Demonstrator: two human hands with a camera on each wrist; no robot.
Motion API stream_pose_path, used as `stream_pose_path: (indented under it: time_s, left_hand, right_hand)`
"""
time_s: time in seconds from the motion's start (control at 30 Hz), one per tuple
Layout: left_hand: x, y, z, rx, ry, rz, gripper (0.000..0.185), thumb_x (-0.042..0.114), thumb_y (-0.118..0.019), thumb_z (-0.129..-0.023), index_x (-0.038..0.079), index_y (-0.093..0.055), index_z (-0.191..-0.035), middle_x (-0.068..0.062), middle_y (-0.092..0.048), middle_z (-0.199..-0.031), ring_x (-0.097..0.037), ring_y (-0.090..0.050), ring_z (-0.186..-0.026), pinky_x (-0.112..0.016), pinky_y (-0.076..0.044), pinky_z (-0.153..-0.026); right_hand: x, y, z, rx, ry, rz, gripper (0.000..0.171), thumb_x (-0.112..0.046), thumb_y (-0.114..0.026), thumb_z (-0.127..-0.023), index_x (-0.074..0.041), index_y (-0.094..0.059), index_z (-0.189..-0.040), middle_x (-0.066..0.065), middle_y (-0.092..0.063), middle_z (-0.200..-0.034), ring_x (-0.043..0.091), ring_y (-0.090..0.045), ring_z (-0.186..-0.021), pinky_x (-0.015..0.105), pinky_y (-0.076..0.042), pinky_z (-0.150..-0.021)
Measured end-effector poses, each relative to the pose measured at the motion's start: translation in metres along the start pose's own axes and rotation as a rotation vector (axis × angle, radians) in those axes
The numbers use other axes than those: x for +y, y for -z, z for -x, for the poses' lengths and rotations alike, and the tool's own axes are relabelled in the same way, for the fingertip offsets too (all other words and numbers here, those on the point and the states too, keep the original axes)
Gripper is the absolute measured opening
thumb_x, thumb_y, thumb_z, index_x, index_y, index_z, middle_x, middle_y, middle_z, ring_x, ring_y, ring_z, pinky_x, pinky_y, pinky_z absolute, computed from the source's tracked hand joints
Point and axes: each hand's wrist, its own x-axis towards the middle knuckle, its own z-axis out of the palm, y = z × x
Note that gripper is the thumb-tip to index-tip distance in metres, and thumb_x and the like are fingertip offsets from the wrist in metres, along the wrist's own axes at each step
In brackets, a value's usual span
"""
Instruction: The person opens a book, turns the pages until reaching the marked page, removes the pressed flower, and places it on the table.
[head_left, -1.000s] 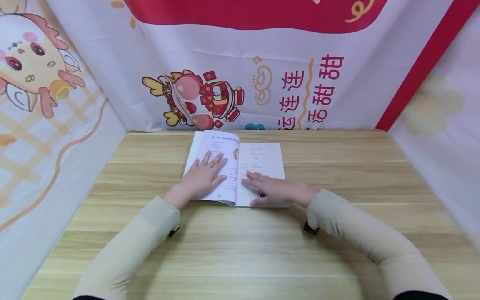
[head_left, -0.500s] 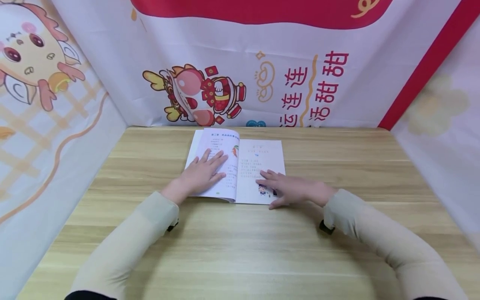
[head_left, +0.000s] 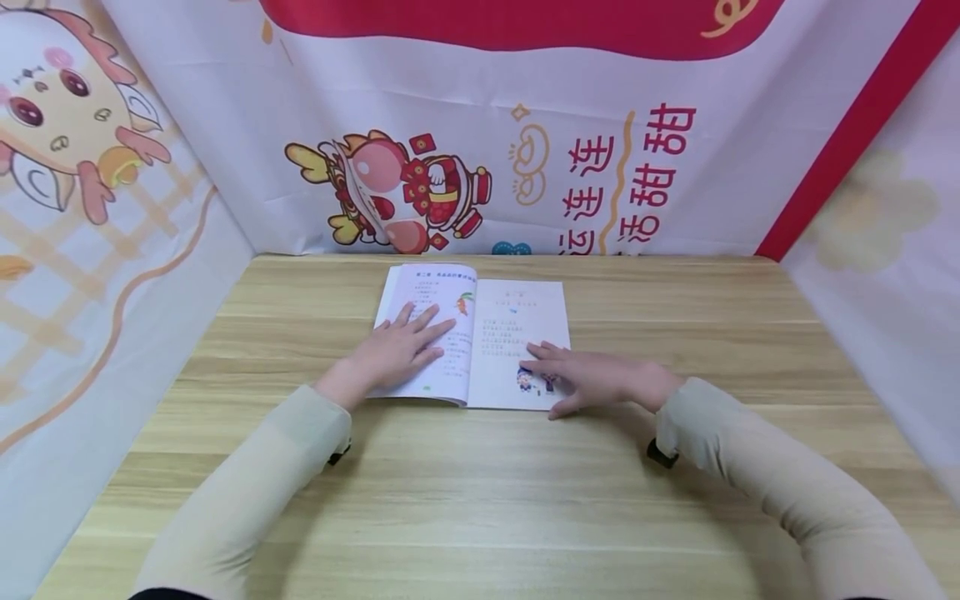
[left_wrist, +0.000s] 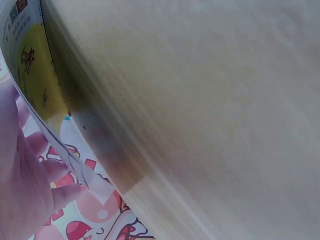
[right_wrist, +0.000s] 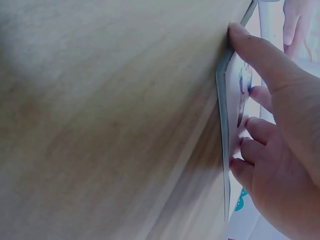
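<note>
- The open book (head_left: 480, 342) is lying flat on the wooden table (head_left: 480, 500).
- The left hand (head_left: 397, 350) is pressing its left page, fingers straight.
- The right hand (head_left: 592, 379) is resting on the right page's lower corner, fingers relaxed, thumb seemingly touching the edge.

Both forearms, in pale sleeves, are stretched forward and angled inward. The left hand (head_left: 397, 354) is laid flat, palm down, its fingers (head_left: 431, 321) straight and slightly spread. The right hand (head_left: 592, 379) is also held palm down, its fingers (head_left: 540, 354) extended leftward and the thumb splayed toward the body.
</note>
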Motion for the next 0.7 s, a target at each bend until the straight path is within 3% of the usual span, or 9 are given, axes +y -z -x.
stream_pose_path:
  time_s: [0.17,0.33,0.5,0.7]
  left_hand:
    - [-0.0012,0.0002,0.0012,-0.003,0.000,0.018,0.060,0.051,-0.035,-0.109,0.034,-0.020,-0.165,-0.005,-0.006,-0.171,-0.042,0.001,-0.154,-0.068,-0.013,-0.118]
    - [0.0003,0.0026,0.0044,0.001,-0.003,0.034,0.061,0.051,-0.037,-0.109,0.032,-0.022,-0.165,-0.007,-0.007,-0.171,-0.043,0.000,-0.154,-0.067,-0.013,-0.119]
    - [0.0019,0.0033,0.0052,0.010,-0.013,0.025,0.063,0.051,-0.039,-0.109,0.028,-0.023,-0.165,-0.009,-0.008,-0.171,-0.045,-0.001,-0.154,-0.064,-0.015,-0.120]
    - [0.0004,-0.0004,0.0034,0.009,-0.011,0.011,0.065,0.053,-0.040,-0.108,0.028,-0.022,-0.165,-0.009,-0.008,-0.171,-0.045,-0.002,-0.154,-0.065,-0.015,-0.119]
  right_hand:
    - [0.0012,0.0018,0.0007,-0.013,-0.015,0.004,0.081,-0.042,-0.073,-0.095,-0.026,-0.031,-0.163,-0.004,-0.006,-0.171,0.020,-0.001,-0.157,0.046,-0.012,-0.125]
    - [-0.0002,0.0061,0.0030,-0.038,0.003,-0.012,0.076,-0.028,-0.072,-0.097,-0.023,-0.034,-0.162,0.000,-0.008,-0.172,0.023,-0.004,-0.157,0.047,-0.012,-0.125]
    - [0.0035,0.0074,0.0038,-0.049,0.004,0.002,0.078,-0.017,-0.069,-0.091,-0.025,-0.035,-0.161,0.000,-0.010,-0.171,0.022,-0.005,-0.157,0.048,-0.013,-0.124]
    - [0.0050,0.0082,0.0065,-0.052,0.001,0.018,0.076,-0.013,-0.067,-0.092,-0.025,-0.037,-0.160,-0.002,-0.011,-0.171,0.020,-0.006,-0.156,0.047,-0.016,-0.124]
